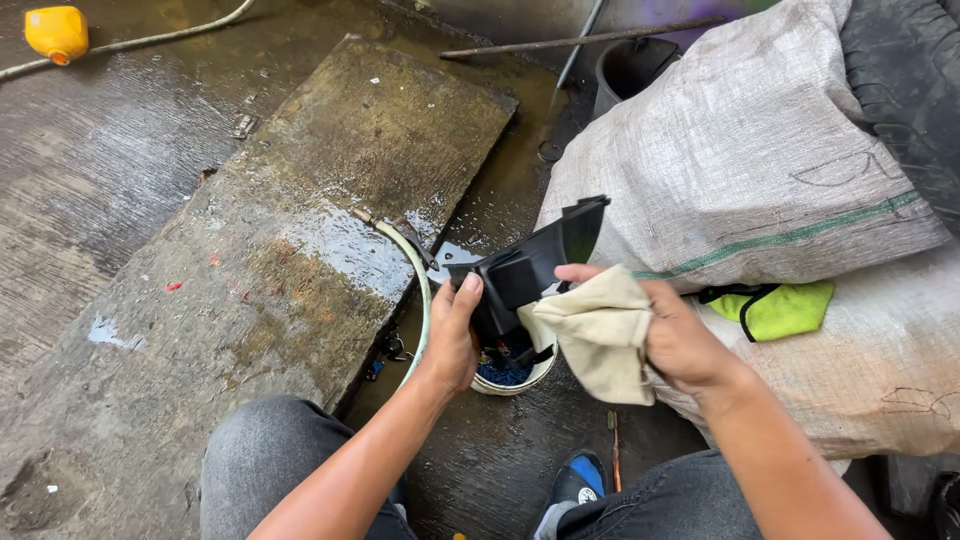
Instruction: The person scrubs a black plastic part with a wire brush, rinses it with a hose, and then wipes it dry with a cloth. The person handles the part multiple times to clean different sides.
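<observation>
While left hand (455,335) grips black part (530,265), right hand (680,340) clutches cloth (597,335) against it; wiping looks underway over the bucket (515,378).

Sack (740,170) crowds right; wet slab (280,230) left open.

Outdoor repair yard: wet concrete slab (270,230), woven sacks (740,170), tyre (905,80), hose (418,285).

A wet, dirty concrete floor (90,170) is seen. A raised concrete slab (300,200) lies on it. Left beyond the slab a yellow jug (56,32) rests; at its right edge a pale hose (418,280) and a white bucket (515,380); further right, woven sacks (740,170) are piled.
</observation>
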